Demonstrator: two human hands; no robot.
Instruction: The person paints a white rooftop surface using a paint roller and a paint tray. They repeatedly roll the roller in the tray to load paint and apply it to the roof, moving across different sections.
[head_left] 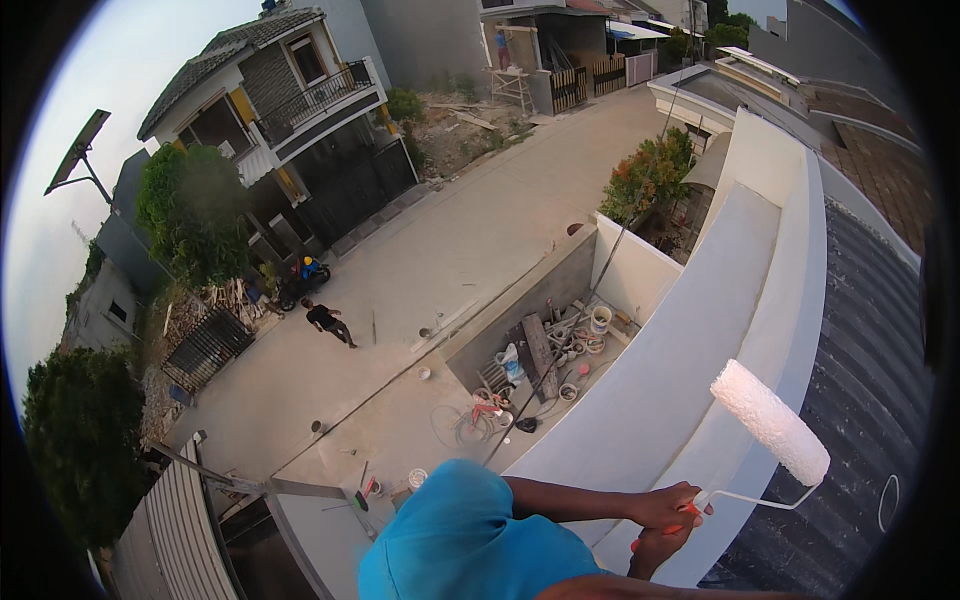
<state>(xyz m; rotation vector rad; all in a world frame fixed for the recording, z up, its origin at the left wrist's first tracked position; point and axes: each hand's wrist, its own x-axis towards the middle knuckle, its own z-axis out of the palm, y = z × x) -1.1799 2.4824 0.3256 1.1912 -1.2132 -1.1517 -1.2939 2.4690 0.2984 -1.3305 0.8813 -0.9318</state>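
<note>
A paint roller with an orange handle [692, 509], a bent white wire frame [765, 499] and a fluffy white sleeve [770, 422] is in my hands. My left hand [668, 506] wraps round the handle near the wire. Just below it, my right hand [656, 548] also closes round the handle, its fingers partly hidden. The roller sleeve overlaps the pale wall top [735, 455] and the dark corrugated roof [850, 370]. Whether it touches either surface I cannot tell. Blue cloth [450, 540] covers my upper left arm.
Left of the wall is a drop to a yard with buckets [600, 320], a plank [538, 352] and coiled hose [472, 428]. A thin dark cable [560, 360] crosses in front. A person [328, 322] walks on the street [440, 260] below. Another person [502, 48] stands on far scaffolding.
</note>
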